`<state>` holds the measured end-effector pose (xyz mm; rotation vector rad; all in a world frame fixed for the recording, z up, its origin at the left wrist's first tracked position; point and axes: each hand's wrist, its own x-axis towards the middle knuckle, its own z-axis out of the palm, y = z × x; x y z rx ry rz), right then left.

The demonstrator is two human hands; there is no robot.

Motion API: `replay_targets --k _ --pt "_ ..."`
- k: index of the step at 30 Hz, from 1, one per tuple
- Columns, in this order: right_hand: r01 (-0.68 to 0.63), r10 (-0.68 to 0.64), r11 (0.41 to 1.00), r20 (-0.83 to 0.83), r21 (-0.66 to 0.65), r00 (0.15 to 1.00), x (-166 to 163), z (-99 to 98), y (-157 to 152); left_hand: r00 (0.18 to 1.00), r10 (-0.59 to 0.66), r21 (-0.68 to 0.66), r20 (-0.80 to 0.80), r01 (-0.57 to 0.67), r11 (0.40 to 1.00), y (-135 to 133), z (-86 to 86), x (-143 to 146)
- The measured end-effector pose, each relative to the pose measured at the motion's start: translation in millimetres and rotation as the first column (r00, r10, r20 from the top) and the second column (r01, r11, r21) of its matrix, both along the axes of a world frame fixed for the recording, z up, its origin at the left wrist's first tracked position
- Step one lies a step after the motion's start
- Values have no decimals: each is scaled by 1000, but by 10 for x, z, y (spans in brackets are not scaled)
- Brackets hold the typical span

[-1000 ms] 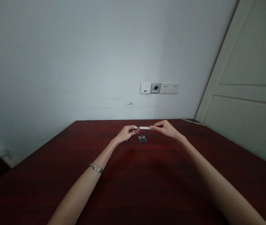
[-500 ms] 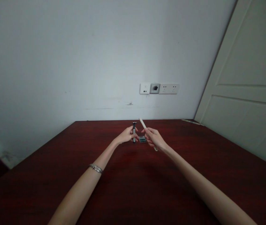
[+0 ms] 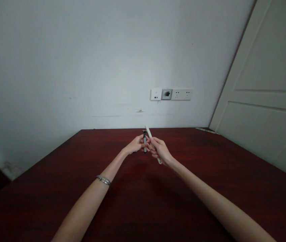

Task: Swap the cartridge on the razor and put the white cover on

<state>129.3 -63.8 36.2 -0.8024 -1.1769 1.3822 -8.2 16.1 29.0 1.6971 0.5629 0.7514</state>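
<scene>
Above the far part of the dark red table (image 3: 57, 188), both arms reach straight forward and the hands meet, nearly touching. Left hand (image 3: 135, 145) closes its fingers around a dark grey stick (image 3: 145, 141), holding it upright. Right hand (image 3: 159, 151) grips a white rod (image 3: 149, 132), which is tilted, upper end leaning left beside the grey stick, lower end showing under the palm. A silver bracelet (image 3: 103, 180) sits on the left forearm.

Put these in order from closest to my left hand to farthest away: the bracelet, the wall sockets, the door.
1. bracelet: on the left hand's own wrist, toward the camera.
2. wall sockets: on the wall beyond the table, slightly right.
3. door: far right.
</scene>
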Motion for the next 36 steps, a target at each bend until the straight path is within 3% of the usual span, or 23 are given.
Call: replay_targets --k 7,13,20,25,28,31,36 --pt "5 -4 999 14 -42 1000 -82 -115 -90 999 45 5 21 -45 999 1 -8 -7" --pt "13 -12 1000 -7 7 1000 -95 -1 -42 999 -22 27 28 21 999 3 -6 -2" --pt "48 -48 999 17 -7 999 -145 -167 -86 1000 14 35 3 -14 999 -10 11 11" --pt "144 -161 971 79 191 984 44 7 29 1000 24 74 14 -25 997 30 -8 -4" --pt "128 -173 960 164 251 971 317 162 164 997 71 138 8 -71 988 94 -41 -12" --pt "108 -225 944 374 311 900 589 275 211 992 124 215 3 -122 969 169 -75 -24" --pt "82 -378 902 684 424 624 748 322 124 990 138 362 0 -129 923 208 -80 -58"
